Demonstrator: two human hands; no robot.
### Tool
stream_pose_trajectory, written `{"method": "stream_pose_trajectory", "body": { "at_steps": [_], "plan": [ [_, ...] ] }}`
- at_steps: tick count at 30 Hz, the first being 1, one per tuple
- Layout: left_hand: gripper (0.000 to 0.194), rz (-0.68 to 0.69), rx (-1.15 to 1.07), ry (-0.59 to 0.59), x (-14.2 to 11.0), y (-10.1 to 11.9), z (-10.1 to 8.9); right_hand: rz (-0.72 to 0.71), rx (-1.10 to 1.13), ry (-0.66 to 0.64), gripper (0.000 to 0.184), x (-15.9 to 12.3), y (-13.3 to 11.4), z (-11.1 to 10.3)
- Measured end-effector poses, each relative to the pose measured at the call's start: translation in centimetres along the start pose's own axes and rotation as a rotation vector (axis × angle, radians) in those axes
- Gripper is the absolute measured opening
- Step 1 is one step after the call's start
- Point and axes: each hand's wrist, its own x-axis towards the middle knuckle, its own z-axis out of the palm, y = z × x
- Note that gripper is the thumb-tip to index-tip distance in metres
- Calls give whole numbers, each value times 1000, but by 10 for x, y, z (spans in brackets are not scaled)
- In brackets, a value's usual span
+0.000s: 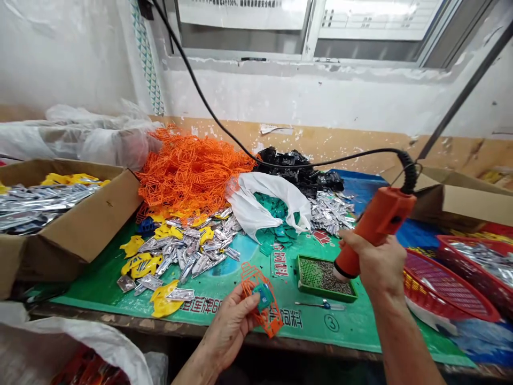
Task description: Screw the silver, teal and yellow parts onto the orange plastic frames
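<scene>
My left hand point(236, 321) pinches an orange plastic frame point(271, 323) near the table's front edge. A small translucent green plastic piece point(263, 297) lies against that frame, under my thumb. Wrapped around an orange electric screwdriver point(379, 219), my right hand point(380, 264) keeps it tilted, its tip down at a small green tray point(306, 289). Many small screws point(323, 274) fill the tray, and the very tip of the tool is hard to make out among them. In front of the tray lies a hand screwdriver point(326, 305) with a clear handle.
Orange frames point(192, 166) form a tall heap at the back. Silver and yellow parts point(188, 246) lie left of centre. A white bag point(244, 206) holds green pieces; black parts point(284, 166) are behind it. A cardboard box point(92, 214) stands left, red baskets point(476, 305) right. A black cable point(224, 128) hangs across.
</scene>
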Motion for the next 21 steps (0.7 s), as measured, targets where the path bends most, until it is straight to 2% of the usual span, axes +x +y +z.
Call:
{"method": "stream_pose_trajectory", "body": {
  "at_steps": [3,5,7,10,13,16,18,21],
  "plan": [
    [31,8,-11,15,-4,3,1,-37,-166,79,52,6,-6,-5],
    [32,-10,-25,2,-6,4,2,-78,-246,88,53,10,-12,-6],
    [32,-24,-52,-13,-9,6,3,-120,-263,56,55,14,-16,-7],
    [32,-38,-90,-18,-15,9,3,-165,-259,-96,61,20,-11,-9],
    [30,-45,-114,18,-20,11,0,-157,-322,-263,55,32,7,-8],
    [27,-37,-131,116,-24,12,-6,-104,-458,-364,36,51,32,-1],
    [28,-57,-132,152,-25,11,-12,-57,-577,-380,32,66,49,5],
    [31,-113,-122,164,-22,9,-23,-30,-762,-302,34,86,73,14]
  ]
}}
